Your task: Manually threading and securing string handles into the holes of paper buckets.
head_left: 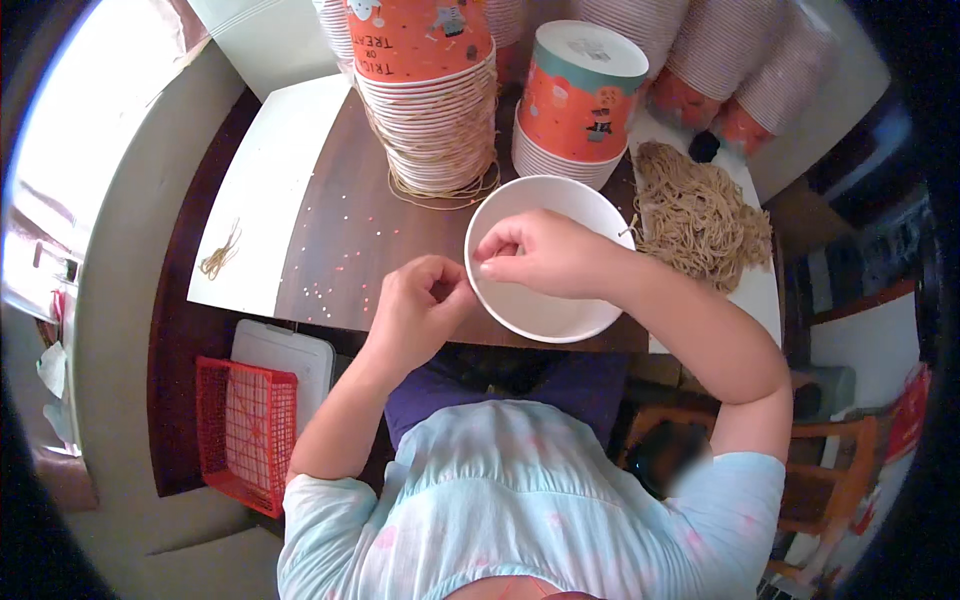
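A white paper bucket (pixel 548 316) stands mouth up at the table's front edge, its inside showing. My right hand (pixel 545 255) reaches into it from the right, with thumb and fingers pinched together by the inner left wall. Just outside that same wall, my left hand (pixel 425 300) is curled, its thumb and forefinger together close to the rim. What either pinch holds is too small to make out. A short end of tan cord (pixel 628 228) shows at the bucket's right rim, beside a heap of tan cords (pixel 700 215).
A tall stack of orange Halloween buckets (pixel 425 130), draped with cords, stands behind. Right of it is a shorter upside-down stack (pixel 585 100); more wrapped stacks (pixel 720 60) line the back. Loose cords (pixel 222 250) lie at left. A red basket (pixel 245 430) sits below the table.
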`<state>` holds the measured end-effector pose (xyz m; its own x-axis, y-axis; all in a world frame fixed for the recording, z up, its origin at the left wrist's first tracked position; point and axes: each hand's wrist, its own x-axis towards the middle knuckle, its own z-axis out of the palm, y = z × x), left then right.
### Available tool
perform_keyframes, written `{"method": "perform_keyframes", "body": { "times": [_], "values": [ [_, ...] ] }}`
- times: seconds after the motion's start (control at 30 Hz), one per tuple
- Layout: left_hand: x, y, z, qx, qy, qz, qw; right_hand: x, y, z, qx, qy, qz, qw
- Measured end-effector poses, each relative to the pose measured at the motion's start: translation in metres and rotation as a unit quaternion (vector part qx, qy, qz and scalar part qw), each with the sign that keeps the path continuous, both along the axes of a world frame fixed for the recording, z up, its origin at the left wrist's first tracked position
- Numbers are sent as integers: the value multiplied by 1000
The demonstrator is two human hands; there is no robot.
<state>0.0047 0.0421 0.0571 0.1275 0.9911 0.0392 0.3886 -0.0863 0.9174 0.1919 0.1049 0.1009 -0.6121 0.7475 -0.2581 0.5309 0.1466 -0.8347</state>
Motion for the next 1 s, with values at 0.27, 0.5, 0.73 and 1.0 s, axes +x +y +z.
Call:
{"method": "perform_keyframes", "body": {
  "times": [0.27,0.5,0.73,1.0],
  "values": [
    [-17,-40,-19,-201,-464,4,863,25,-74,28,264,-107,61,957],
    [-16,-55,-11,69,-352,-61,932,26,-82,17,343,-90,-8,935],
    [-2,-20,1,14,-385,-92,918,35,-71,42,407,-185,-9,894],
    [10,-19,13,-89,-283,-127,946,19,-40,60,258,-16,207,944]
  ]
}}
